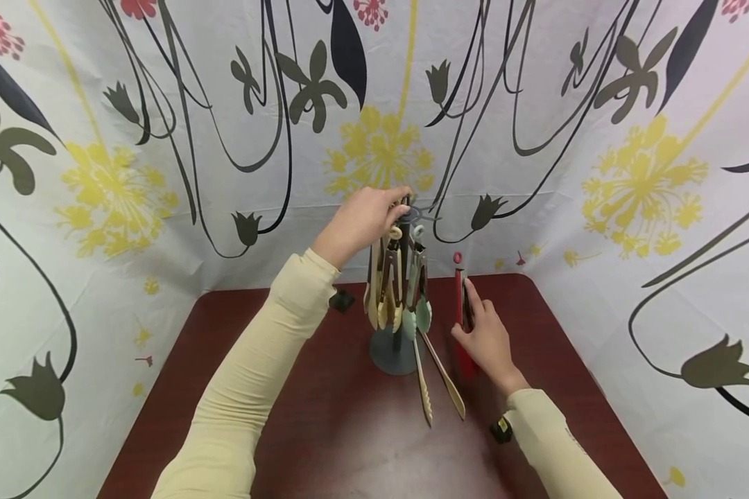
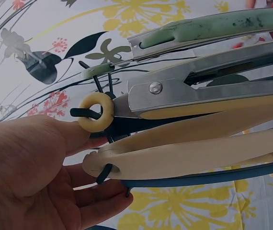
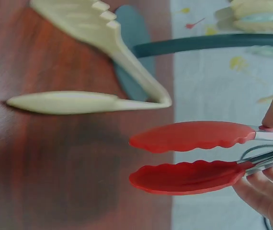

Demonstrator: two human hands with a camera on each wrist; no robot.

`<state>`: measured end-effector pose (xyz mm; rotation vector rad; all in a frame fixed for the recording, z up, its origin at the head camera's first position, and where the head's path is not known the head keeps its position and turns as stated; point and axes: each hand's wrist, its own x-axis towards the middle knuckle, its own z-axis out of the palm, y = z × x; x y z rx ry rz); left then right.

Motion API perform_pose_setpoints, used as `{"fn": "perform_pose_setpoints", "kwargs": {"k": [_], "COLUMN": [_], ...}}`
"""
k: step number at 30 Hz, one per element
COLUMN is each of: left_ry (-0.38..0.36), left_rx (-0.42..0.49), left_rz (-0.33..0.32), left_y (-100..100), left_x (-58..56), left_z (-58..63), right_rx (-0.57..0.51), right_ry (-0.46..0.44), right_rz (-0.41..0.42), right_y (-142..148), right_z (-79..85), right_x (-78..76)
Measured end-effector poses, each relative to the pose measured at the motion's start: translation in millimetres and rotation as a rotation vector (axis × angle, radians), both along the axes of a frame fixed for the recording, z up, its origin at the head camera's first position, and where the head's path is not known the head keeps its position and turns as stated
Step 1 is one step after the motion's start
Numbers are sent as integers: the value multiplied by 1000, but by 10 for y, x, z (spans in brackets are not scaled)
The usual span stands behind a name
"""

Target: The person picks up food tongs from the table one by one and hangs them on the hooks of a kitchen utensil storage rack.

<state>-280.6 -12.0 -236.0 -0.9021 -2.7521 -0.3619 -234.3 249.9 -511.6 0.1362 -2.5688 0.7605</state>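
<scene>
My left hand point(image 1: 367, 215) grips the top of a dark utensil stand point(image 1: 390, 360), its fingers around the hook ring. Pale yellow-handled tongs point(image 2: 213, 110), cream tongs point(image 2: 184, 148) and mint green tongs point(image 2: 222, 26) hang from the hooks. A dark blue edge shows under the cream pair. My right hand point(image 1: 488, 339) holds red-tipped tongs point(image 3: 194, 136) above the table, right of the stand. Their tips point down and stand apart. Beige tongs point(image 3: 64, 103), one arm slotted, rest spread on the table before the stand's base.
The dark red table point(image 1: 312, 416) is enclosed by white flowered cloth point(image 1: 218, 173) at the back and sides. One small black object point(image 1: 342, 299) lies left of the stand. Another, black and yellow point(image 1: 501, 430), sits near my right wrist.
</scene>
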Motion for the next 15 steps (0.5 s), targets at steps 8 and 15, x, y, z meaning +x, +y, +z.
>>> {"fn": "perform_pose_setpoints", "kwargs": {"k": [8, 15], "left_ry": [-3, -2], "left_rx": [2, 9], "left_rz": [1, -4], "left_y": [-10, -2], "left_x": [9, 1], "left_z": [1, -15], "right_rx": [-36, -42], "right_ry": [136, 237], "right_rz": [80, 125], "right_y": [-152, -235], "right_z": [373, 691], "right_x": [48, 129]}}
